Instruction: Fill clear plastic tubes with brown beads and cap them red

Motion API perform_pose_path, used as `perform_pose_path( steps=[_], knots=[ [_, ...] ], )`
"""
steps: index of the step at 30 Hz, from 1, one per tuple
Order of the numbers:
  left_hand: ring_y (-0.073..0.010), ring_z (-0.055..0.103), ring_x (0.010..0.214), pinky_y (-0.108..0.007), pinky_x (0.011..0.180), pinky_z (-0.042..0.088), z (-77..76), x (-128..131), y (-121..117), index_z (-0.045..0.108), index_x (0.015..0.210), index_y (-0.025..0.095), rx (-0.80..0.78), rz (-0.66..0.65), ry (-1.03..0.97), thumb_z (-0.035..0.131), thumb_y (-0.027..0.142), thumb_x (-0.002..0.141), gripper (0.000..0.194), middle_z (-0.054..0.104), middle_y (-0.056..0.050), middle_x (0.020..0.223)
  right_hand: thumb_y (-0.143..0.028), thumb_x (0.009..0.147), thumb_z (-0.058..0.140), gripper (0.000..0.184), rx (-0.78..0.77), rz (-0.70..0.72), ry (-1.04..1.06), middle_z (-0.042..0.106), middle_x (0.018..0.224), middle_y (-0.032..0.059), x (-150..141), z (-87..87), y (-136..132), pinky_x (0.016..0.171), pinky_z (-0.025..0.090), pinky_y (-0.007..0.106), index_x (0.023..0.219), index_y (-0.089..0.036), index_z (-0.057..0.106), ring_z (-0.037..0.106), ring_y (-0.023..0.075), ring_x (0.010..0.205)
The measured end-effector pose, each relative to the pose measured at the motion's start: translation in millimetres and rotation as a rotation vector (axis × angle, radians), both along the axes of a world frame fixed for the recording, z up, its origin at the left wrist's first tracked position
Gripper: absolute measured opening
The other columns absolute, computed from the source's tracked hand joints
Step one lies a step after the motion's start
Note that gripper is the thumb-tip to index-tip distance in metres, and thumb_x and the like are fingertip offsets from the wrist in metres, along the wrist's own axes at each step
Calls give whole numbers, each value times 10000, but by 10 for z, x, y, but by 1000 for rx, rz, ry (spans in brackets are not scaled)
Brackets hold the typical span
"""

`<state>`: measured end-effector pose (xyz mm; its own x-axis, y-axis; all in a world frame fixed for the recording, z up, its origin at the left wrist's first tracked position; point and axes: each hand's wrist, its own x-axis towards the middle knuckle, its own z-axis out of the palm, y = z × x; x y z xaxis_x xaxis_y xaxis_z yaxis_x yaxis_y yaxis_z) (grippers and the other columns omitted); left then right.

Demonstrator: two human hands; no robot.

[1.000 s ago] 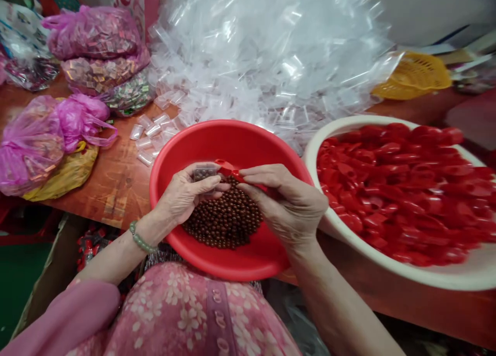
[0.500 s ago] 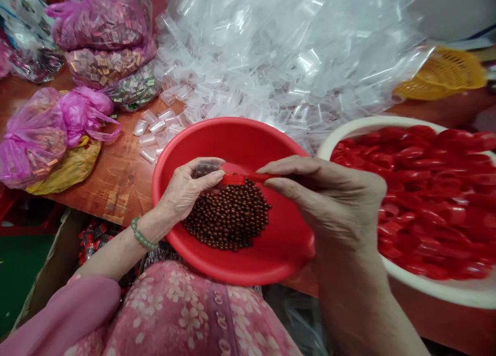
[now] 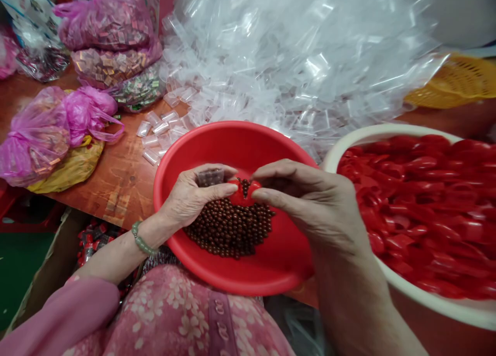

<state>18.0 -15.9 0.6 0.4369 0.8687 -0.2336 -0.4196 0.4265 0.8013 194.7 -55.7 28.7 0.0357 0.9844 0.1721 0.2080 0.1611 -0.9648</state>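
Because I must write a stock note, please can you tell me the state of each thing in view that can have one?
Left hand: closed around the small clear plastic bag.
Small clear plastic bag: holding dark contents.
Right hand: pinching the red plastic piece.
Red plastic piece: held above the beads, also touched by the left hand.
Red plastic basin: holding a pile of loose brown beads.
White basin: full of red plastic pieces.
Pink plastic bags: stuffed with small shiny packets.

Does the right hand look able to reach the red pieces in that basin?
Probably yes. The right hand sits beside the cream basin, and nothing stands between them. It is pinching a red plastic piece with the left hand, though, so it would likely have to let go first.
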Motion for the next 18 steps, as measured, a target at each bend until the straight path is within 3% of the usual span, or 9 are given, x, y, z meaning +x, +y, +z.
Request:
perform_pose_path(
  steps=[2,5,9,13,18],
  knots=[
    [-110,640,801,-262,837,474,-3,8,-12,759,838,179,14,-10,11,876,216,597,271,727,1,843,-324,703,838,222,-22,-58,35,719,750,-11,-71,-34,4,580,587,222,867,-229,721,685,126,649],
    [-85,603,728,-238,779,465,-11,14,-17,757,802,178,8,27,7,877,208,584,251,700,21,768,-278,775,780,115,7,-104,-49,726,773,-7,-182,-56,-40,622,582,215,859,-223,724,683,114,673],
    [-92,598,725,-248,778,466,-22,6,-21,742,779,172,9,84,16,864,208,587,231,688,22,763,-218,846,698,166,130,-140,-266,766,952,29,-311,-83,-152,804,612,316,1006,-236,733,724,158,839],
    [-105,602,721,-273,798,471,-38,-16,-28,736,780,168,-6,79,61,857,222,596,227,686,14,753,-187,825,704,239,216,-154,-386,769,1008,52,-395,-133,-211,850,627,369,1059,-231,725,738,194,888],
    [-113,614,763,-283,843,474,-67,-39,-17,737,780,173,49,101,29,840,233,621,199,697,5,791,-168,828,688,214,223,-129,-334,772,999,49,-374,-159,-136,851,631,361,1020,-242,746,739,187,892]
  ],
)
